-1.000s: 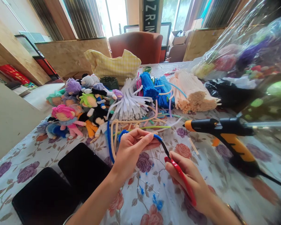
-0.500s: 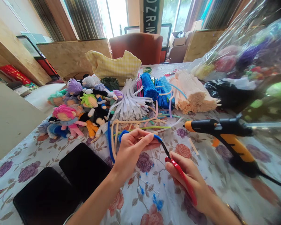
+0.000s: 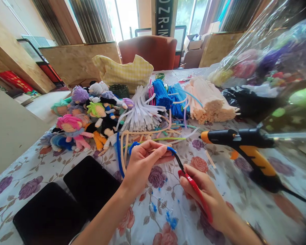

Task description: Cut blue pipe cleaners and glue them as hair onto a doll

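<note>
Left hand [image 3: 142, 163] pinching fuzzy blue pipe cleaner [image 3: 171, 149], right hand [image 3: 206, 194] at four o'clock gripping red-handled scissors [image 3: 193, 189], floral bench [image 3: 168, 217]

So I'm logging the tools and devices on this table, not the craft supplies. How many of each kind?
Glue gun: 1, black and orange, lying on the tablecloth
Scissors: 1, red-handled, in the right hand, blades at the blue pipe cleaner held by the left hand
Black slabs, maybe tablets: 2
Total: 4
</note>
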`<state>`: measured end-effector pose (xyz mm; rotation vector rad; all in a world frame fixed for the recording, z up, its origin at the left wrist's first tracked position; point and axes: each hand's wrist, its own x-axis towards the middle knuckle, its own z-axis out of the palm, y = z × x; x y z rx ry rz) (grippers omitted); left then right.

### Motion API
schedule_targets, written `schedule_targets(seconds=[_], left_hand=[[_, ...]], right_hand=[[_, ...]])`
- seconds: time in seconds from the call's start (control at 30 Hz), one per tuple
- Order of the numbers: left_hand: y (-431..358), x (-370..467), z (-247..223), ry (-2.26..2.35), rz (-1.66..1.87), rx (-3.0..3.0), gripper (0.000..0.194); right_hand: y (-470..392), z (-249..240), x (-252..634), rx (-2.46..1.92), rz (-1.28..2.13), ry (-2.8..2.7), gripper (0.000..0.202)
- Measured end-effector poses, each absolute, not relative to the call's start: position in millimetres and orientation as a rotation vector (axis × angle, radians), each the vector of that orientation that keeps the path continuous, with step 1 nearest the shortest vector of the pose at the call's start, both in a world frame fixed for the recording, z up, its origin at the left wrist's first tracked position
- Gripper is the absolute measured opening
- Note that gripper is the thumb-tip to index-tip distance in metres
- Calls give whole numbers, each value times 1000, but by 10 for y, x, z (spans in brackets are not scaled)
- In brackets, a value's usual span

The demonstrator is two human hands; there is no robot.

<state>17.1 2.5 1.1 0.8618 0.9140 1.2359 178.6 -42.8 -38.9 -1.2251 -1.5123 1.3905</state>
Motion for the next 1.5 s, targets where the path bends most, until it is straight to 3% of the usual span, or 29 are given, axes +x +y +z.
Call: schedule_targets(seconds=[1.5], left_hand=[[31,168,5,883,1233,846,13]], right_hand=[[-405,-358,1806,-1221,1444,-1492,46]])
